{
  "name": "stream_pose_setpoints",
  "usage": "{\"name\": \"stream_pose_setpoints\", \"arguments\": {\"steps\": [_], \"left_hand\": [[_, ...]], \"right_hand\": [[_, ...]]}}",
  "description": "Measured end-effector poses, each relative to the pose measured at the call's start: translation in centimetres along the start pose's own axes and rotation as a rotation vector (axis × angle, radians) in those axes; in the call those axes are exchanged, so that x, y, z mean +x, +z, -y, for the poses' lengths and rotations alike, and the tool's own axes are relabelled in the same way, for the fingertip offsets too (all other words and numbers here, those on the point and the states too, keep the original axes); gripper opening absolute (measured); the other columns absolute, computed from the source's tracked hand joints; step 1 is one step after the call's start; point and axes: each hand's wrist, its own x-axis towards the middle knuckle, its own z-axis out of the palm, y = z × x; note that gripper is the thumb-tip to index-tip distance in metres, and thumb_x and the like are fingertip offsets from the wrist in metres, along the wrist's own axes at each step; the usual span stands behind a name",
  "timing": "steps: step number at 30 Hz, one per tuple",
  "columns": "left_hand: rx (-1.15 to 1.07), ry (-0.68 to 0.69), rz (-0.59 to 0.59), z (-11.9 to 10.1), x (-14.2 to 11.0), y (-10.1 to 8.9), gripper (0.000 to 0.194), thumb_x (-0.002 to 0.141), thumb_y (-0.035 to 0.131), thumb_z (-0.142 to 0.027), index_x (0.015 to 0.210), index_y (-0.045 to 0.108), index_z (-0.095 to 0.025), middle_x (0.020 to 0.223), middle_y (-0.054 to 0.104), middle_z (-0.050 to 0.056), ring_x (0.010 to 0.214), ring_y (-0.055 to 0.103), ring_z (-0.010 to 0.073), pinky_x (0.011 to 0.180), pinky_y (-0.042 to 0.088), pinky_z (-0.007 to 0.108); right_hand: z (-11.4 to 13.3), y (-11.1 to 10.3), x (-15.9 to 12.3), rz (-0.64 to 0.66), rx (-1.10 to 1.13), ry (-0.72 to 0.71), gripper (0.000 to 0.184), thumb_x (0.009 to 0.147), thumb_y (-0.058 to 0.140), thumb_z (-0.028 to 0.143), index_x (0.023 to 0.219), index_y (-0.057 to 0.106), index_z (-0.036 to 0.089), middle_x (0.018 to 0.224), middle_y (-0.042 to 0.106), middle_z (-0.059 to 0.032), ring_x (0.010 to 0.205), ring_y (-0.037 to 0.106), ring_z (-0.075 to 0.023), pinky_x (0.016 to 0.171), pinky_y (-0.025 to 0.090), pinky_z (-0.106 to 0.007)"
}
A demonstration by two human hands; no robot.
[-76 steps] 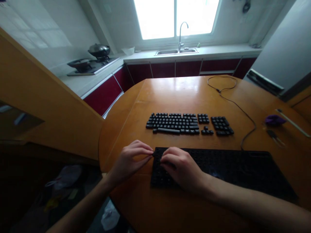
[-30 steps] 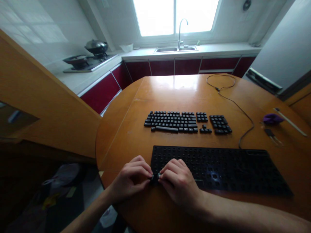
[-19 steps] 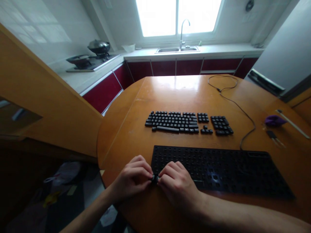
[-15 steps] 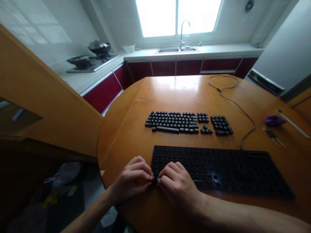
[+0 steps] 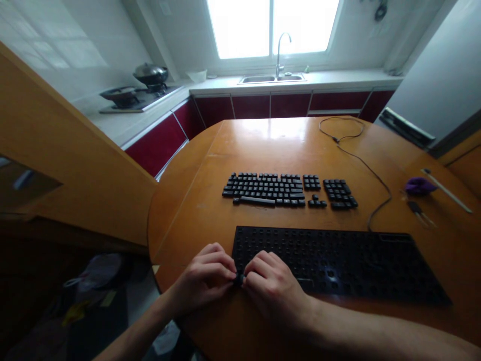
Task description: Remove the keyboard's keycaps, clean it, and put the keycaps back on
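Observation:
At the near left corner of a black keyboard base, which shows rows of bare key sockets, both my hands meet fingertip to fingertip. My left hand is closed, thumb and fingers pinching one side of a small dark keycap. From the other side my right hand pinches at the same keycap, its palm over the base's near left part. Fingers cover most of the keycap, so whether it sits in a socket cannot be seen. Beyond the base, loose black keycaps lie in keyboard order, with a long space bar in front.
A cable runs from the base to a loop at the table's far side. On the right lie a purple cloth-like bundle, a keycap puller with wire prongs and a thin pale stick. The wooden table has a rounded left edge.
The view has shifted slightly, so the scene sits a little further left. Both hands keep their pinch at the base's corner, with barely any movement.

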Motion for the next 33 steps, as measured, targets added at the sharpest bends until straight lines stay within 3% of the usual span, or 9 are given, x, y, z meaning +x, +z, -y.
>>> {"name": "stream_pose_setpoints", "arguments": {"steps": [5, 10, 14, 20, 27, 33], "left_hand": [[0.132, 0.075, -0.031, 0.18, -0.43, 0.32, 0.015, 0.083, 0.07, -0.008, 0.087, 0.066, -0.022, 0.088, 0.073, 0.003, 0.079, 0.06, 0.0163, 0.075, 0.047, 0.032], [0.078, 0.053, -0.039, 0.62, -0.87, 0.17, 0.014, 0.084, 0.07, -0.008, 0.087, 0.065, -0.021, 0.09, 0.073, 0.003, 0.082, 0.06, 0.0171, 0.077, 0.048, 0.033], [0.115, 0.063, -0.01, 0.75, -0.93, 0.22, 0.013, 0.084, 0.07, -0.009, 0.085, 0.065, -0.02, 0.09, 0.072, 0.003, 0.082, 0.059, 0.0167, 0.078, 0.046, 0.033], [0.186, 0.113, -0.057, 0.37, -0.73, 0.58, 0.013, 0.085, 0.07, -0.009, 0.082, 0.064, -0.02, 0.087, 0.072, 0.002, 0.079, 0.058, 0.016, 0.075, 0.044, 0.032], [0.196, 0.112, -0.073, 0.06, -0.48, 0.57, 0.014, 0.084, 0.07, -0.008, 0.081, 0.063, -0.02, 0.085, 0.071, 0.001, 0.079, 0.057, 0.0157, 0.074, 0.045, 0.032], [0.179, 0.111, -0.065, 0.08, -0.45, 0.51, 0.013, 0.085, 0.07, -0.009, 0.082, 0.063, -0.02, 0.086, 0.071, 0.002, 0.079, 0.057, 0.0157, 0.074, 0.046, 0.032]], "right_hand": [[-0.01, 0.0, -0.1, 0.003, 0.001, 0.026, 0.017, 0.096, 0.057, 0.015, 0.08, 0.057, 0.018, 0.086, 0.066, -0.0042, 0.083, 0.055, -0.0177, 0.073, 0.04, -0.032], [0.25, -0.05, -0.15, -0.013, 0.05, 0.095, 0.016, 0.095, 0.058, 0.014, 0.08, 0.057, 0.019, 0.087, 0.065, -0.0044, 0.084, 0.055, -0.0179, 0.074, 0.041, -0.032], [0.27, -0.15, 0.13, -0.019, 0.011, 0.027, 0.016, 0.096, 0.057, 0.014, 0.08, 0.058, 0.018, 0.087, 0.066, -0.0043, 0.084, 0.054, -0.0178, 0.073, 0.041, -0.032], [0.05, -0.22, 0.01, -0.005, -0.009, -0.053, 0.018, 0.097, 0.054, 0.013, 0.08, 0.059, 0.017, 0.088, 0.065, -0.0057, 0.083, 0.052, -0.0179, 0.072, 0.043, -0.031], [-0.03, -0.4, -0.08, -0.01, 0.106, 0.045, 0.018, 0.096, 0.054, 0.012, 0.079, 0.059, 0.018, 0.086, 0.065, -0.0057, 0.083, 0.054, -0.0179, 0.075, 0.047, -0.031], [-0.04, -0.88, 0.13, -0.138, 0.254, 0.133, 0.017, 0.093, 0.055, 0.008, 0.079, 0.059, 0.017, 0.085, 0.065, -0.0056, 0.082, 0.056, -0.0173, 0.074, 0.049, -0.03]]}}
